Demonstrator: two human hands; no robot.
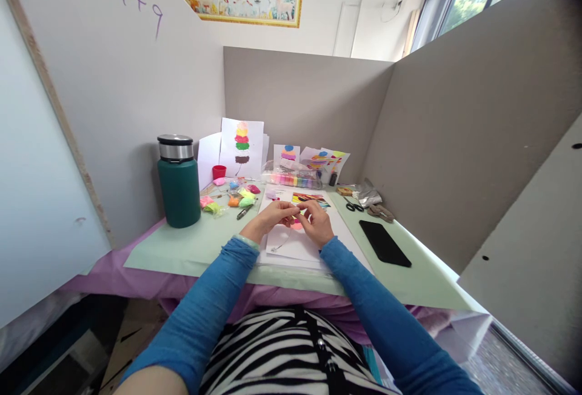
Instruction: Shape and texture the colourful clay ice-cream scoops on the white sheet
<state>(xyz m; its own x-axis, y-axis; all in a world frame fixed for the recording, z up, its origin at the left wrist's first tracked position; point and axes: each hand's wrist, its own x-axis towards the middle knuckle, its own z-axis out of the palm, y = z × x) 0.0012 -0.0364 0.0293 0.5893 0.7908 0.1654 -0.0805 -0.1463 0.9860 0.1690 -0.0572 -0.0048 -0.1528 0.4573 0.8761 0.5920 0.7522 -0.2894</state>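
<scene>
I am holding both hands in front of me, low over the middle of the desk [182, 255] with its pale green cover, my wrists coming out of long blue fabric sleeves. My left hand [278, 216] and my right hand [317, 223] are meeting at the fingertips, thumbs and forefingers curling into a pinch; whether they are gripping something small I cannot tell, because my fingers are hiding it. Right beneath them a flat white sheet of paper [295, 249] is lying, a soft pink patch [296, 225] partly showing between my hands and a thin dark line running toward its lower left corner. Just beyond my fingers a printed block of multicoloured streaks [313, 199] is showing. On my left, soft lumps of bright modelling material, an orange one [233, 201] and a light green one [247, 202] among them, are lying near a slim dark pen [244, 212], while a small red cup [219, 171] and a tall dark green bottle with a silver collar [179, 189] are standing farther out. At the back, a white sheet bearing stacked coloured bands [242, 145] is leaning upright, and a clear plastic pack with a rainbow row [295, 180] is resting beside it. On my right, black-handled scissors [354, 206] and a flat black phone [385, 243] are lying well apart from my hands.
</scene>
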